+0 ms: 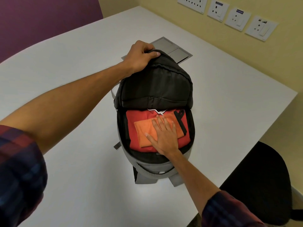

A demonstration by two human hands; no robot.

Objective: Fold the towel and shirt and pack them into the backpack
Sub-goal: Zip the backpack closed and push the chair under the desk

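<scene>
Nearest the camera, plaid sleeves frame both forearms. The right hand (164, 136) lies flat, fingers (161, 122) straight and spread, pressing the folded orange towel (144, 130), a soft squarish pad, onto the red shirt (136, 118) beneath it inside the backpack (147, 164). At 12 o'clock from there the left hand (139, 58) grips the top edge of the black flap (155, 82), fingers curled round it, holding it upright. Both items look packed (the folding seems done), so the step in hand is settling them; next probably calls for withdrawing the right hand, lowering the flap and zipping. The grey fabric backpack rests on a smooth white table (65, 63).
</scene>
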